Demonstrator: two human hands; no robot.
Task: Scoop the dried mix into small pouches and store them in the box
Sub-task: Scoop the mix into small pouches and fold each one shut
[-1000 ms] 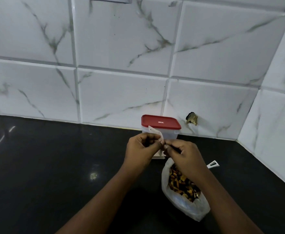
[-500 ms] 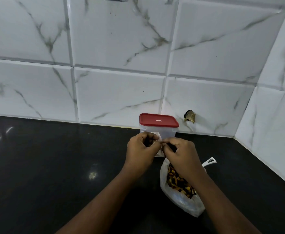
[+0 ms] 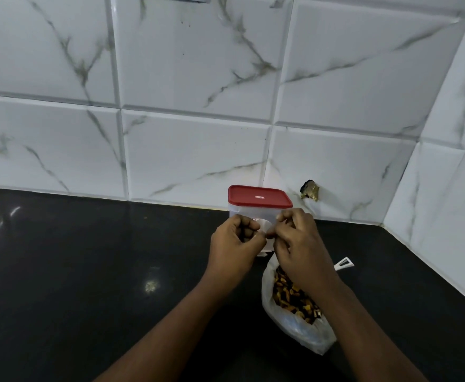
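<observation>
Fingers [image 3: 253, 238] pinching pouch [image 3: 267, 226], box [image 3: 259, 197] behind

I'm seeing a kitchen, prob. a home one: glossy black tabletop [image 3: 88, 271] w/ white marble-look wall tiles [image 3: 192, 64] right behind the red-lidded food box [image 3: 259, 197], bag of dried mix [image 3: 297, 330] just in front.

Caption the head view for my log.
Left hand and right hand pinch a pouch before the lidded box, near the open bag of mix.
</observation>
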